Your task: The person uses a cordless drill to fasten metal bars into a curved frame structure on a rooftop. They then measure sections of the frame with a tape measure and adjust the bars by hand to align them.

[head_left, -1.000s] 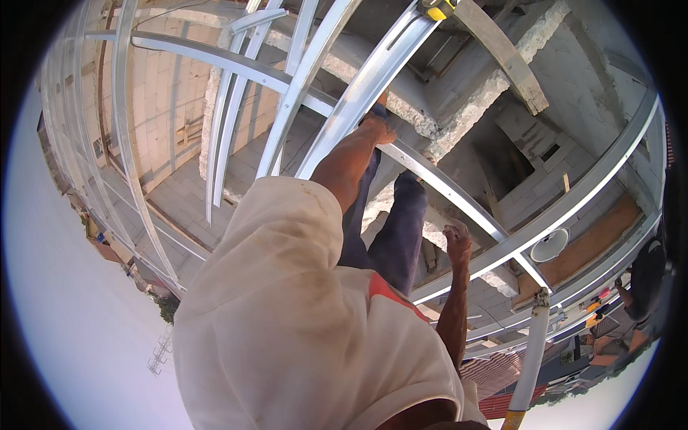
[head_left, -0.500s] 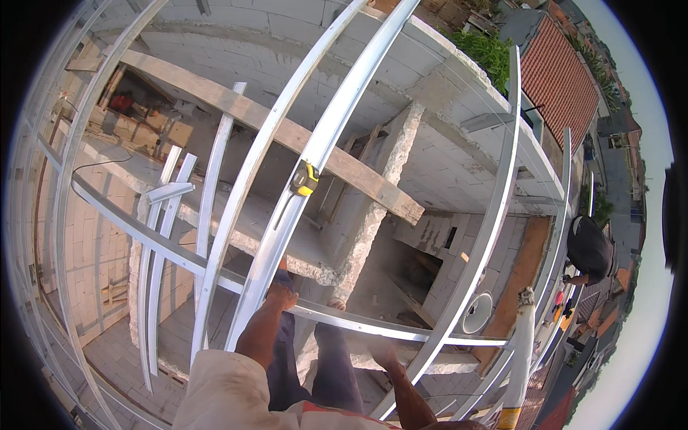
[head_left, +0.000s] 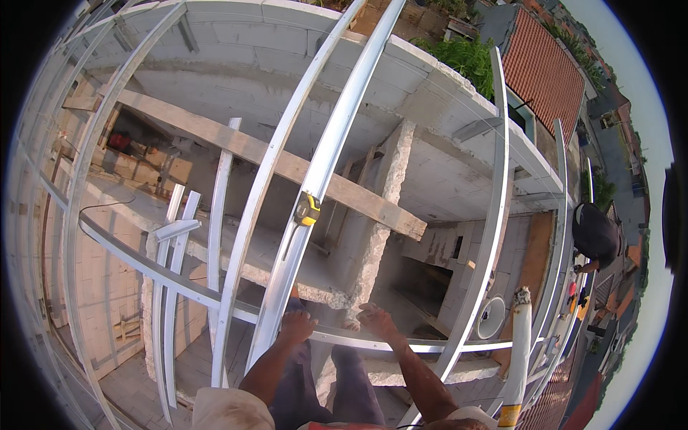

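My left hand [head_left: 297, 327] is closed at the crosswise metal beam [head_left: 408, 344], just right of a bright metal channel [head_left: 326, 161]. My right hand [head_left: 378, 322] hovers over the same beam, to the right, with its fingers curled. Whether either hand holds something small I cannot make out. On the channel, beyond my left hand, rests a yellow and black tape measure [head_left: 307, 210]. My legs show below the hands, beside a rough concrete wall top [head_left: 376, 251].
A wooden plank [head_left: 236, 143] runs under the metal beams. Short metal profiles [head_left: 174, 287] lean at the left. A white bucket [head_left: 491, 317] is at the right, near a cigarette [head_left: 517, 358] close to the camera. Another person [head_left: 596, 233] bends at the far right. Deep rooms lie below.
My right hand has risen from low beside my leg to above the crosswise beam. My left hand has shifted slightly down and right. The view has tilted a little.
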A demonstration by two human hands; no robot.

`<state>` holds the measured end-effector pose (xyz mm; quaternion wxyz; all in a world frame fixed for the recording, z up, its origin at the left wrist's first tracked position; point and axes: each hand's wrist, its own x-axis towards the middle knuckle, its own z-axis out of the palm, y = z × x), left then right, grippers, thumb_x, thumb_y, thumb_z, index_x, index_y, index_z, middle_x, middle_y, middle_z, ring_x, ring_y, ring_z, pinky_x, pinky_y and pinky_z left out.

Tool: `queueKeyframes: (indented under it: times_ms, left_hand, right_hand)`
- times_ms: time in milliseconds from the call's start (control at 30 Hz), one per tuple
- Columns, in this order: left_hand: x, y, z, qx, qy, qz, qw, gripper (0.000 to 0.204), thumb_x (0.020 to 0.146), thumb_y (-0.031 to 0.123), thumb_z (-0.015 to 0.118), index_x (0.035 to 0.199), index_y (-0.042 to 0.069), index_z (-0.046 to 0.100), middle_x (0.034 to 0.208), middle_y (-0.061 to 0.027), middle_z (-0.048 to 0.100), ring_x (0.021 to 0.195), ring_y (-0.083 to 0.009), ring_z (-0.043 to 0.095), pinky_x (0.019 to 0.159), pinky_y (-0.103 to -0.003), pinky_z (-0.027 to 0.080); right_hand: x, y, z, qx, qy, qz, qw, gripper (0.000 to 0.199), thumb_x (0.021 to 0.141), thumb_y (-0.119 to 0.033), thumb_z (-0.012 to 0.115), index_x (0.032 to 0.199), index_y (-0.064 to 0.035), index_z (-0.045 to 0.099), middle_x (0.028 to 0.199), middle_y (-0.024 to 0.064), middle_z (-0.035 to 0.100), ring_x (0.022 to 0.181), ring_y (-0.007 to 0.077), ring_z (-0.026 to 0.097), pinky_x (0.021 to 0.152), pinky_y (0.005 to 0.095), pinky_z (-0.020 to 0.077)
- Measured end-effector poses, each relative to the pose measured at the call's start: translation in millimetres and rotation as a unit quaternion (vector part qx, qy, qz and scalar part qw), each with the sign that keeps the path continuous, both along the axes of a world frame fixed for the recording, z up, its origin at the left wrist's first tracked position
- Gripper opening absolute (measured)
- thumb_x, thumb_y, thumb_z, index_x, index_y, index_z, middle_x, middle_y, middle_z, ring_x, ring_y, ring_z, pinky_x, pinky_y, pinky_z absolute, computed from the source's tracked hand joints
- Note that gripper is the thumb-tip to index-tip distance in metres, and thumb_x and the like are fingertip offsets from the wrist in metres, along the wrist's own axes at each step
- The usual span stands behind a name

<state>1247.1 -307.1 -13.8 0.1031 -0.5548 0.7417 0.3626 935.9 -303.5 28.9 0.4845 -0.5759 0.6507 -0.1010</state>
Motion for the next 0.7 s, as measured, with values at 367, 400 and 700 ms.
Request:
queueKeyframes:
  times_ms: [367, 400, 700]
  left_hand:
    - [33, 31, 104, -0.161, 0.194, 0.233, 0.939, 0.027, 0.089, 0.008, 0.067, 0.115, 0.0, 0.062, 0.115, -0.0214, 0.063, 0.114, -0.0427, 0.058, 0.098, -0.053, 0.046]
    - [35, 33, 109, -0.169, 0.189, 0.248, 0.935, 0.03, 0.089, 0.008, 0.067, 0.117, 0.0, 0.061, 0.117, -0.0221, 0.062, 0.116, -0.0435, 0.057, 0.099, -0.054, 0.045]
    - [66, 58, 99, -0.21, 0.0, 0.31, 0.927, 0.091, 0.077, 0.031, 0.084, 0.146, -0.004, 0.037, 0.144, -0.0289, 0.041, 0.131, -0.0489, 0.044, 0.109, -0.062, 0.034]
  right_hand:
    - [153, -241, 79, -0.249, 0.09, 0.029, 0.964, 0.099, 0.074, -0.022, 0.092, 0.156, -0.0138, 0.038, 0.155, 0.02, 0.037, 0.143, 0.0447, 0.036, 0.116, 0.0554, 0.0395]
    - [156, -249, 78, -0.248, 0.105, 0.037, 0.962, 0.102, 0.072, -0.022, 0.093, 0.157, -0.0153, 0.037, 0.156, 0.0194, 0.034, 0.145, 0.0459, 0.033, 0.116, 0.0576, 0.0388]
    - [161, -293, 34, -0.3, 0.318, 0.201, 0.877, 0.08, 0.078, -0.012, 0.081, 0.151, -0.0195, 0.05, 0.156, 0.0181, 0.033, 0.141, 0.0432, 0.039, 0.107, 0.0565, 0.0458]
